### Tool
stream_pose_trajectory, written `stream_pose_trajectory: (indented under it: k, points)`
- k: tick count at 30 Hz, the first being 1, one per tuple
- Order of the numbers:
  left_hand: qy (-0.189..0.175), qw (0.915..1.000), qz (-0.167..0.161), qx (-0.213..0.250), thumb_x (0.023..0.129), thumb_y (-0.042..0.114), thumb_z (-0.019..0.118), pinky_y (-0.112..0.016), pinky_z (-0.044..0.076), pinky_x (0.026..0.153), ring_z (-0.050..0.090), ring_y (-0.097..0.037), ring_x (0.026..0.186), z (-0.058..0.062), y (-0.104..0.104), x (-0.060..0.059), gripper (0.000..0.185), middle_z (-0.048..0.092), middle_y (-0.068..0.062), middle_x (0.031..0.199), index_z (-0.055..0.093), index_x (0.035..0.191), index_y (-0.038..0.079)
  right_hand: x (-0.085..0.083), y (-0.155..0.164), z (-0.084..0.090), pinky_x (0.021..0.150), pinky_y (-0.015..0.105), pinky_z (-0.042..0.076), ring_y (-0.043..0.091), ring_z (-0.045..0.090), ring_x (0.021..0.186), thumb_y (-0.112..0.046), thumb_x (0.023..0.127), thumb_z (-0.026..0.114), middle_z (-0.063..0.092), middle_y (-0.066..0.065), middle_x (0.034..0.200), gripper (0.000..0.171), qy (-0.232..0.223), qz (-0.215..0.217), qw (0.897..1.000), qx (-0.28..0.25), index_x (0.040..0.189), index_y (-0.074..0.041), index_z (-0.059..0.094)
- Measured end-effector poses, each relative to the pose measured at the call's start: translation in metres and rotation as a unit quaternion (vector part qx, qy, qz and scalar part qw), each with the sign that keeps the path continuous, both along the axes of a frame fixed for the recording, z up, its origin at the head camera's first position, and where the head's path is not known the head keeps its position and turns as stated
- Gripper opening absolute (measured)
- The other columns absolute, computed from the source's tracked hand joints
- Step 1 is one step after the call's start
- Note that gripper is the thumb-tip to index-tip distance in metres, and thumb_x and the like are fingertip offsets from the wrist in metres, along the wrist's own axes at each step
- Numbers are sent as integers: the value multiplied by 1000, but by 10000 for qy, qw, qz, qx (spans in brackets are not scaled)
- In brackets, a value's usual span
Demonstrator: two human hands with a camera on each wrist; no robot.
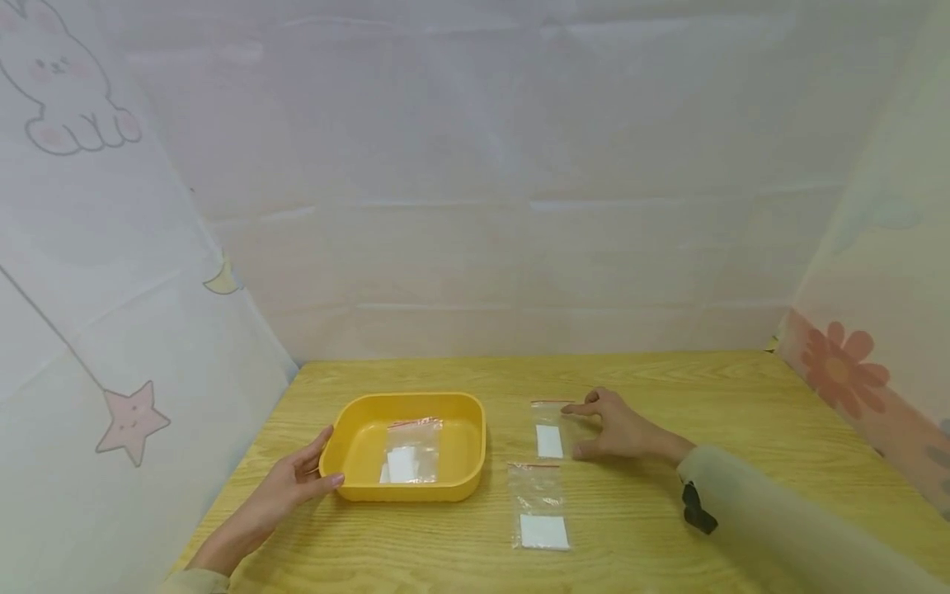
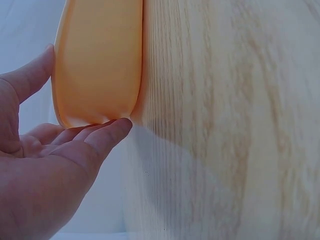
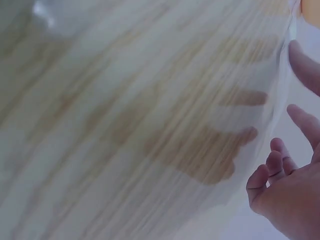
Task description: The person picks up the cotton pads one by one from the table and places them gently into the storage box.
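A person's left grip (image 1: 285,483) holds a yellow tray (image 1: 463,450) at its left end, thumb on the near edge and fingers curled against the outer wall, on a wood-grain desk (image 1: 631,536). To the right, the right grip (image 1: 616,429) reaches low over the desk with its fingers spread, pinching nothing, index fingertip and thumb at the right edge of the upper clear bag (image 1: 545,416); whether they touch it cannot be told. That bag lies flat just beside the tray, its red-striped top toward the back, a white card (image 1: 550,442) inside. Nearer the camera, the lower clear bag (image 1: 536,492) lies flat, also holding a white card. Inside the tray rests at least one more bag (image 1: 425,450) with white pieces showing. Pale sheets (image 1: 519,165) surround the desk, printed with a rabbit (image 1: 59,91), a star (image 1: 134,422) and a flower (image 1: 839,371).
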State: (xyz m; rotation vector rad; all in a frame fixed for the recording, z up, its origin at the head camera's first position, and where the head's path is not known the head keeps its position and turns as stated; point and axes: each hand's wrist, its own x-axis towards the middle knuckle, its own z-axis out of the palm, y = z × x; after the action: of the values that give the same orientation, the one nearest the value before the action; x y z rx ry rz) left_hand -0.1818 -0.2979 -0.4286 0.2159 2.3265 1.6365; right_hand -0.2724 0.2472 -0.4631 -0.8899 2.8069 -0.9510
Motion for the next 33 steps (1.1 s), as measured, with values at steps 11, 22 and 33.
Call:
stream_pose_trajectory:
  k: [11, 22, 33]
  points:
    - [48, 9999, -124, 79, 106, 19, 68, -33, 50, 107, 28, -45, 151, -1, -2, -2, 87, 11, -20, 172, 9, 169, 5, -2, -2, -3, 74, 37, 32, 24, 38, 90, -37, 79, 95, 49, 9, 105, 66, 246, -165, 9993, 224, 133, -6, 75]
    - [42, 10000, -73, 10, 106, 20, 68, -36, 48, 109, 26, -46, 152, -1, -3, -1, 87, 7, -19, 173, 11, 170, 6, 22, -22, -1, 69, 34, 45, 17, 53, 83, -23, 82, 94, 65, 4, 93, 45, 433, -609, 9971, -153, 121, -3, 80]
    - [17, 10000, -42, -56, 105, 22, 69, -40, 48, 110, 27, -47, 152, -1, -2, -1, 87, 9, -20, 173, 12, 170, 7, 12, -13, -1, 74, 40, 34, 27, 45, 97, -44, 84, 90, 55, 13, 114, 63, 399, -268, 9974, 532, 136, -12, 74]
